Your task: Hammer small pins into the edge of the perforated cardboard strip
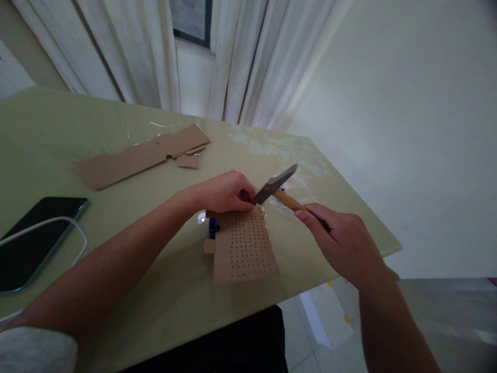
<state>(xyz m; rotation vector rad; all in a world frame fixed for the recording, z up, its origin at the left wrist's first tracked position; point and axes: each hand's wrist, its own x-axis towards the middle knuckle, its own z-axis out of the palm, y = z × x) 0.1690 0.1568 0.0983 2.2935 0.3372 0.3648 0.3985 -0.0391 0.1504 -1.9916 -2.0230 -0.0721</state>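
Note:
A brown cardboard piece (244, 248) punched with rows of small holes lies on the pale green table (163, 290). My left hand (225, 191) pinches its far edge with the fingertips. My right hand (345, 243) grips the wooden handle (289, 201) of a tool with a grey metal head (275, 183). The head sits just above the card's far corner, next to my left fingertips. A small blue and white object (209, 226) peeks out from under the card's left side.
Torn strips of plain cardboard (140, 155) lie further back on the table. A black phone (34, 238) with a white cable (58, 228) rests at the left. The table's right edge drops to a tiled floor (326, 316). White curtains (240, 57) hang behind.

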